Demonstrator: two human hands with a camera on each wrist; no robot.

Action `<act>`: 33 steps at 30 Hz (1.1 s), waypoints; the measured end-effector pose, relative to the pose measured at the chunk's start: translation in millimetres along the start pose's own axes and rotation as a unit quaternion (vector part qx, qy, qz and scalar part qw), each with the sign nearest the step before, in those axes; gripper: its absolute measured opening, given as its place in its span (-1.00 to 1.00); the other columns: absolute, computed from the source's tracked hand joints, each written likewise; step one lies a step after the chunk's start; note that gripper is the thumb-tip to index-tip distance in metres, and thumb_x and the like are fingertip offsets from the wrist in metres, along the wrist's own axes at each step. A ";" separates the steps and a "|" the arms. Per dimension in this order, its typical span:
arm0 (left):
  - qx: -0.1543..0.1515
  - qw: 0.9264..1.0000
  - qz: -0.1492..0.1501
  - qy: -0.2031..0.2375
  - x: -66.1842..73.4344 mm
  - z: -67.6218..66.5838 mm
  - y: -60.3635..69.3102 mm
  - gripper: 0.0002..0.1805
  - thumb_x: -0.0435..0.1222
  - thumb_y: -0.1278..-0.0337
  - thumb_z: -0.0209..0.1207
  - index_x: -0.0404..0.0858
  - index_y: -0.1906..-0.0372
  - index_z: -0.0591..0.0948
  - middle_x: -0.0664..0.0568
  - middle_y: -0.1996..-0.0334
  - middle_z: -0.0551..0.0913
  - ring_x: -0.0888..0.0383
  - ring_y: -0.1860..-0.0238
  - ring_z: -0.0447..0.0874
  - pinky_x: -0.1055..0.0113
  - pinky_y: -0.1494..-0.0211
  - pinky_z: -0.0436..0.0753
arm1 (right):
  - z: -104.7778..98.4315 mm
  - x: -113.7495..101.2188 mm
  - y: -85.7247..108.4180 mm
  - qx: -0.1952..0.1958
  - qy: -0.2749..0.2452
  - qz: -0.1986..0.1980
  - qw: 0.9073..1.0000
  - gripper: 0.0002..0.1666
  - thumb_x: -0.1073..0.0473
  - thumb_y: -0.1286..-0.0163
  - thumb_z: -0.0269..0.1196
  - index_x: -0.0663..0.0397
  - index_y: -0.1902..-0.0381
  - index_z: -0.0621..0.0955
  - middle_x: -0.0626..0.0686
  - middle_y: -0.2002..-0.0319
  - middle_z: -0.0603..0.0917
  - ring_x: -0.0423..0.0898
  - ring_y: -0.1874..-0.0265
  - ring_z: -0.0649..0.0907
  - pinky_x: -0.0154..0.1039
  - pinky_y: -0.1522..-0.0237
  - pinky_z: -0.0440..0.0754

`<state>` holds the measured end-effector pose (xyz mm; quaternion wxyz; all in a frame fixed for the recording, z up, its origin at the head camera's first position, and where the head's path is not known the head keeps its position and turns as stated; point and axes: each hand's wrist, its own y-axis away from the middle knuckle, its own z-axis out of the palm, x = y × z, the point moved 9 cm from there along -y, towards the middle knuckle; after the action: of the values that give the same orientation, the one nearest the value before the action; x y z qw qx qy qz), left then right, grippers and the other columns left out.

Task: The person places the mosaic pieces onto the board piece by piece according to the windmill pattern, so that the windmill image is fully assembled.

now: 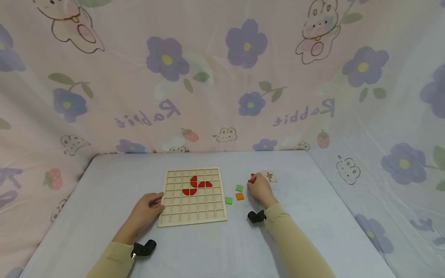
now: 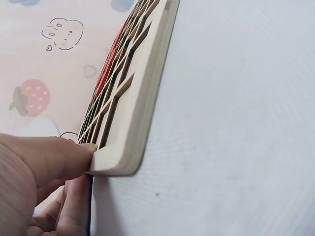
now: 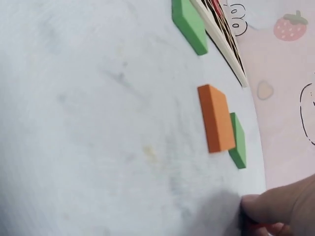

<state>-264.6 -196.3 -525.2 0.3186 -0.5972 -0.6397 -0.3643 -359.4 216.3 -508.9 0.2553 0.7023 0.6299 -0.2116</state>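
A pale wooden grid board (image 1: pixel 192 216) lies on the table, with several red rounded pieces (image 1: pixel 189 192) set in its middle cells. My left hand (image 1: pixel 147 210) grips the board's left edge; in the left wrist view the thumb (image 2: pixel 74 160) presses on the rim and the other fingers are lower down. To the right of the board, my right hand (image 1: pixel 260 189) pinches a red piece (image 1: pixel 250 181), mostly hidden by the fingers. Another bit of red (image 1: pixel 253 175) shows just beyond the fingertips. Beside that hand lies a small card (image 1: pixel 272 178) printed with a grid and a red pattern.
Between the board and the right hand lie two green square tiles (image 1: pixel 239 187) and an orange square tile (image 1: pixel 240 196). All rest on a white-covered table (image 1: pixel 194 251). A printed curtain (image 1: pixel 208 96) hangs behind and at both sides.
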 end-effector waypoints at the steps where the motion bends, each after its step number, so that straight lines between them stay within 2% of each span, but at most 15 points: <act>1: 0.001 1.000 0.001 0.000 -0.1 -0.2 0.2 -0.45 -0.41 -0.18 0.22 -0.42 -0.29 0.43 -0.22 -0.15 0.40 -0.01 -0.08 0.46 0.39 -0.05 0.55 | 0.3 -3.0 0.2 -0.003 0.008 -0.005 1.000 -0.76 0.21 -0.36 0.22 0.22 0.09 0.49 0.18 0.16 0.59 0.06 0.20 0.56 -0.06 0.16 0.55; 5: 0.003 1.000 0.000 0.002 -1.1 -0.4 1.6 -0.45 -0.41 -0.18 0.22 -0.42 -0.28 0.44 -0.21 -0.13 0.41 -0.01 -0.07 0.45 0.38 -0.04 0.55 | 2.4 -11.2 0.8 -0.007 0.010 -0.025 1.000 -0.79 0.25 -0.38 0.15 0.19 0.07 0.58 0.16 0.12 0.62 0.03 0.23 0.56 -0.06 0.15 0.55; 8: 0.004 1.000 -0.004 0.000 -3.5 0.1 2.9 -0.45 -0.40 -0.18 0.22 -0.41 -0.29 0.44 -0.20 -0.12 0.42 0.00 -0.07 0.46 0.38 -0.03 0.56 | 5.5 -13.4 2.7 -0.010 -0.010 -0.029 0.999 -0.81 0.23 -0.40 0.13 0.15 0.12 0.62 0.13 0.19 0.64 0.00 0.31 0.57 -0.10 0.25 0.56; 13: -0.001 1.000 -0.008 -0.006 -4.4 0.8 3.6 -0.44 -0.39 -0.18 0.22 -0.40 -0.30 0.43 -0.19 -0.14 0.41 0.00 -0.07 0.45 0.34 -0.06 0.55 | 10.4 -19.4 5.4 -0.018 -0.093 -0.010 0.995 -0.84 0.11 -0.39 0.23 0.10 0.26 0.61 0.03 0.34 0.64 -0.03 0.37 0.57 -0.21 0.39 0.51; 16: -0.001 1.000 -0.005 -0.010 -1.8 0.2 2.1 -0.44 -0.38 -0.19 0.22 -0.39 -0.31 0.42 -0.19 -0.15 0.40 0.00 -0.08 0.44 0.29 -0.08 0.54 | 16.8 -36.3 8.3 -0.029 -0.153 -0.004 0.988 -0.80 0.06 -0.34 0.29 0.08 0.30 0.61 0.02 0.33 0.64 -0.01 0.36 0.55 -0.24 0.42 0.49; 19: 0.002 1.000 -0.003 -0.006 1.7 -0.8 1.2 -0.45 -0.39 -0.19 0.21 -0.40 -0.30 0.43 -0.18 -0.14 0.41 0.01 -0.08 0.44 0.29 -0.08 0.54 | 31.1 -62.4 14.6 -0.053 -0.189 -0.017 0.980 -0.79 0.06 -0.31 0.30 0.09 0.31 0.62 0.04 0.31 0.63 -0.02 0.35 0.53 -0.24 0.42 0.48; 23: 0.001 1.000 -0.002 0.008 5.8 -1.0 2.8 -0.45 -0.42 -0.16 0.22 -0.44 -0.28 0.44 -0.22 -0.11 0.42 -0.02 -0.06 0.45 0.37 -0.03 0.55 | 57.5 -94.7 25.0 -0.081 -0.190 -0.060 0.977 -0.81 0.05 -0.34 0.29 0.06 0.29 0.61 0.01 0.36 0.60 -0.08 0.40 0.50 -0.26 0.44 0.47; 26: -0.001 1.000 -0.003 0.011 7.4 -0.4 3.9 -0.45 -0.43 -0.16 0.22 -0.45 -0.28 0.44 -0.23 -0.11 0.42 -0.02 -0.07 0.45 0.41 -0.01 0.56 | 74.1 -111.1 32.3 -0.091 -0.174 -0.088 0.977 -0.80 0.03 -0.35 0.27 0.04 0.27 0.60 0.00 0.39 0.58 -0.10 0.44 0.50 -0.26 0.47 0.49; 33: 0.003 1.000 -0.001 0.003 5.3 -1.5 2.2 -0.45 -0.42 -0.17 0.22 -0.43 -0.29 0.43 -0.22 -0.12 0.42 -0.01 -0.06 0.45 0.36 -0.02 0.56 | 92.2 -130.6 39.7 -0.075 -0.136 -0.105 0.982 -0.81 0.01 -0.35 0.27 0.00 0.30 0.57 -0.02 0.43 0.57 -0.10 0.46 0.52 -0.24 0.47 0.50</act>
<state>-262.9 -194.7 -519.7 0.3217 -0.5944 -0.6405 -0.3646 -333.0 54.3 -496.3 0.3668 0.5761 0.6735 -0.2826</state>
